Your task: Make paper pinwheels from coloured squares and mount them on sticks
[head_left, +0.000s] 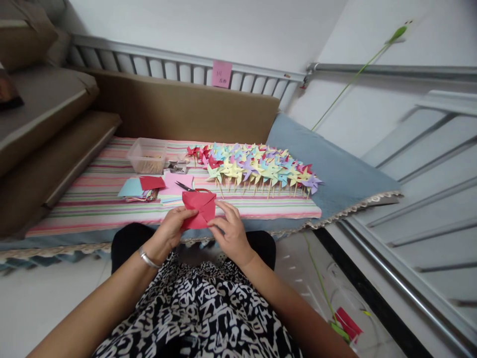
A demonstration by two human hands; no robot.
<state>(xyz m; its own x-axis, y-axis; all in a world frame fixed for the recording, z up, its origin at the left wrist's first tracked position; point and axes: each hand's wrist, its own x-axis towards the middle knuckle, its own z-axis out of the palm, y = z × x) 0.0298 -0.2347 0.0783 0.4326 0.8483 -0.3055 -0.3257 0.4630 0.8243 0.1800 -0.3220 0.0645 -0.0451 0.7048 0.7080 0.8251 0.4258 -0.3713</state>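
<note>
White walls (186, 22) close in this corner, with two radiators (423, 216) set along them. Blue cloth (328, 164) covers the low bed; one brown panel (179, 112) stands along its back, and large cushions (40, 109) are piled at the left end. One striped cloth (89, 199) lies over the blue one. Pinwheels (248, 169) on sticks crowd it, several dozen, too overlapped to count exactly. Left of them sits one clear box (136, 161) of thin sticks, with two piles of paper nearer the person: a mixed pile (130, 188) and a pink-topped pile (179, 182).

The person's left hand (172, 227) clamps one red square (197, 209) between thumb and fingers, just in front of the pink-topped pile. The right hand (231, 233) pinches its right edge, thumb and forefinger nearly together, the other fingers curved. One pair of scissors (185, 187) lies just beyond the square. One pink note (221, 74) above the panel seems to read "34"; its lower line is too small to read. Letters cover the clothing (197, 308), no brand legible. One bracelet (148, 258) circles the left wrist.
</note>
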